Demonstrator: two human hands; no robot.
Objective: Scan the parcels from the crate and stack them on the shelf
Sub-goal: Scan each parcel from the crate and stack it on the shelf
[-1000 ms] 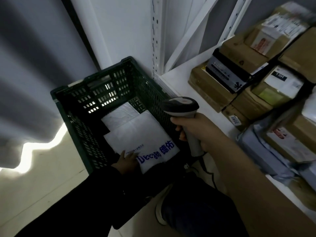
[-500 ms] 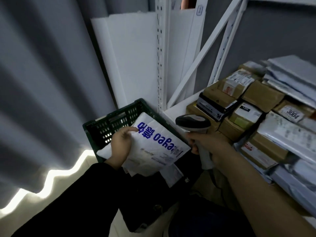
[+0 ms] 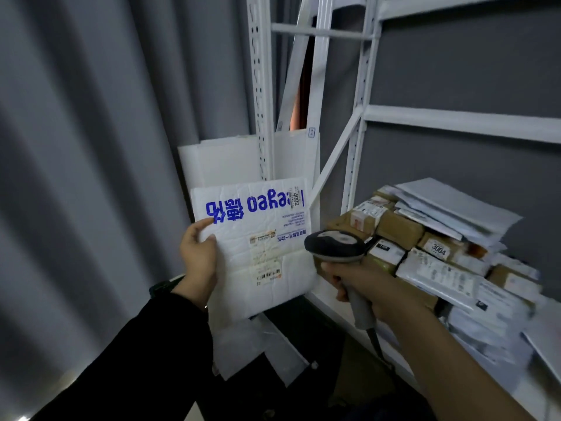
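Head view: up it comes! The white parcel (image 3: 258, 238) that lay flat in the crate a second ago is now raised in front of the shelf upright (image 3: 264, 117), printed face towards us, blue lettering upside down. The left hand (image 3: 198, 253) pinches its left edge, thumb across the front. The crate has slipped almost wholly out of view, low and left of the upright. To the right of the upright, the right hand (image 3: 364, 284) is wrapped tight round the scanner (image 3: 337, 246), whose head sits just beside the parcel's barcode label (image 3: 268, 275). That looks like the scan lining up. Stacking comes after, onto the stacked parcels (image 3: 425, 247), farther right of the upright.
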